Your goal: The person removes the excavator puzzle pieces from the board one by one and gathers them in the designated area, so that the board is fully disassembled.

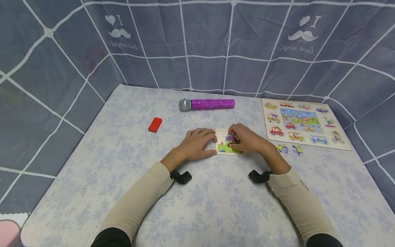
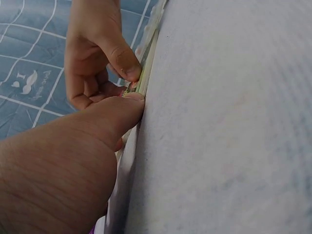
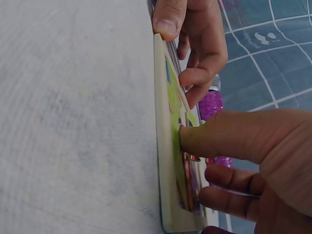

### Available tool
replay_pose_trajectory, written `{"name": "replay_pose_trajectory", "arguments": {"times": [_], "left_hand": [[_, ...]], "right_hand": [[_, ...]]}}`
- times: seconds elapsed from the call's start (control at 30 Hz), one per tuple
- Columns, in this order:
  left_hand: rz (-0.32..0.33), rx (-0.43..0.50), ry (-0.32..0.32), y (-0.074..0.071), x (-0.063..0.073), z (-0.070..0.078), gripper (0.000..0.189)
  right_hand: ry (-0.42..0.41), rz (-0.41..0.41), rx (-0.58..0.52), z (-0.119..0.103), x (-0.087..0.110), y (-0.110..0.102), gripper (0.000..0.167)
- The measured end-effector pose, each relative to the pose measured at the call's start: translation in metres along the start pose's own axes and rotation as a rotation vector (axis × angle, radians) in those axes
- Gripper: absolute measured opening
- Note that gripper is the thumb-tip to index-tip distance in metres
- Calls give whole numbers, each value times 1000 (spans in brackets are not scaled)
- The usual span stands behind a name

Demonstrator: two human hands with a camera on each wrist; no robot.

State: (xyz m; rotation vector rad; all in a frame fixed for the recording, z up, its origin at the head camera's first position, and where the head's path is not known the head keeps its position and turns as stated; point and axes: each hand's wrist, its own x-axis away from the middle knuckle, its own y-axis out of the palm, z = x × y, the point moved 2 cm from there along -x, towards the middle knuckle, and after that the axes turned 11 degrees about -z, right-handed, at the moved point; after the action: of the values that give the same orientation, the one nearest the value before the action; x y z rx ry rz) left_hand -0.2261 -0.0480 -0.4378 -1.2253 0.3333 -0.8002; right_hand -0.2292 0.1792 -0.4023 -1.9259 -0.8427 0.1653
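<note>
A small puzzle board (image 1: 222, 153) with a pale wooden rim and a green picture lies in front of me. My left hand (image 1: 197, 144) grips its left side, thumb at the near corner and fingers at the far one. My right hand (image 1: 247, 139) pinches a colourful puzzle piece (image 1: 232, 140) over the board's right half, covering part of the picture. In the right wrist view, the right thumb (image 3: 204, 139) is down at the picture, fingers opposite it. Two loose puzzle pieces (image 1: 282, 149) lie right of the right hand.
A larger wooden board (image 1: 308, 141) with vehicle pictures lies at the back right. Behind the hands is a glittery purple microphone (image 1: 213, 104). Left of it sits a red block (image 1: 155, 125). Grey-blue checked cloth (image 1: 206, 72) hangs round the table's back and sides.
</note>
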Motion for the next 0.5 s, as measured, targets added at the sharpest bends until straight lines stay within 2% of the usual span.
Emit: {"name": "replay_pose_trajectory", "arguments": {"times": [0.17,0.37,0.5], "left_hand": [[-4,-3,3,0,0,0,42],[-6,0,4,-1,1,1,42],[-2,3,2,-2,2,1,42]], "right_hand": [[-23,10,61,-5,4,-2,36],[-95,50,28,-9,9,-8,24],[-97,71,35,-12,11,-11,21]]}}
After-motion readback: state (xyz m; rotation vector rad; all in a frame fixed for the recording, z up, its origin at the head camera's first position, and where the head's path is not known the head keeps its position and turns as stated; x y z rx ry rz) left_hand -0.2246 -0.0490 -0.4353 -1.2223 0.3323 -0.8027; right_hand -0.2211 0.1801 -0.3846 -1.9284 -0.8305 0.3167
